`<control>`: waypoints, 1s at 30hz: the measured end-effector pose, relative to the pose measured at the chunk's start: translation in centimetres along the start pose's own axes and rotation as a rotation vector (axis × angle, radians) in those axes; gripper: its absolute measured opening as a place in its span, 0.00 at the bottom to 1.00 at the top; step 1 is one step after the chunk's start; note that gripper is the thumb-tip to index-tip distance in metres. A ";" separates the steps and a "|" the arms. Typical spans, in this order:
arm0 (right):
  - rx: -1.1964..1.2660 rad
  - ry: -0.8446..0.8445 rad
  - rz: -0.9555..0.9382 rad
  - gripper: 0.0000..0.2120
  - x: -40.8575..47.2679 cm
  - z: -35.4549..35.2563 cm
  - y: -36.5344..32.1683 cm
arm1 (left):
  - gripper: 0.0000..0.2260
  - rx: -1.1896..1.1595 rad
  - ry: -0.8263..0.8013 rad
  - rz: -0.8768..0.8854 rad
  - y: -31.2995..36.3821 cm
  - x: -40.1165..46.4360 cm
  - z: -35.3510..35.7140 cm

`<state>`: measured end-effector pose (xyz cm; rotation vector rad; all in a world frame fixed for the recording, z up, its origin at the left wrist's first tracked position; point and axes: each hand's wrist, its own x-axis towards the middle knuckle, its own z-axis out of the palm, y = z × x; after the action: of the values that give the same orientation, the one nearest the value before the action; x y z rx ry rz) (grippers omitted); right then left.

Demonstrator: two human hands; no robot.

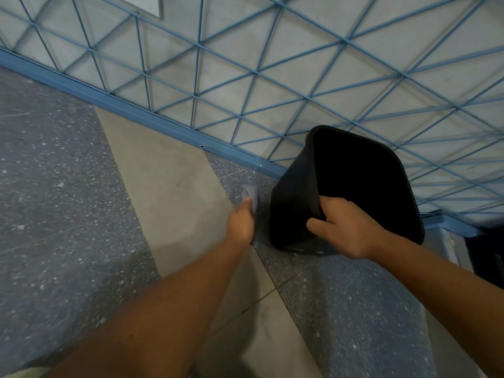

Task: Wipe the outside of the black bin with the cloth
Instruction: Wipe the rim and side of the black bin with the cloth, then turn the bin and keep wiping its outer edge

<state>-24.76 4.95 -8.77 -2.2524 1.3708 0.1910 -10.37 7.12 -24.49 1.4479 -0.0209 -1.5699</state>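
Observation:
A black bin (294, 197) stands tilted on the floor by the wall, its dark opening facing me. My right hand (346, 227) grips the near rim, thumb outside and fingers over the edge. My left hand (241, 223) is closed around a pale grey-blue cloth (252, 196), which is blurred. The cloth hangs just left of the bin's outer side, a small gap apart from it.
The floor is speckled grey tile (62, 203) with a light beige band (169, 181). A wall with blue diagonal lattice (245, 64) and a blue skirting (152, 118) runs behind the bin. A dark object (485, 255) sits at the right edge.

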 end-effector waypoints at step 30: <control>0.819 0.328 0.548 0.36 10.6 -2.3 -6.2 | 0.22 -0.012 -0.165 0.177 4.6 -0.8 -5.3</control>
<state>-14.54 -2.24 -8.57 -1.2420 1.7844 -0.4980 -3.62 8.16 -22.78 1.2679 -0.2308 -1.5362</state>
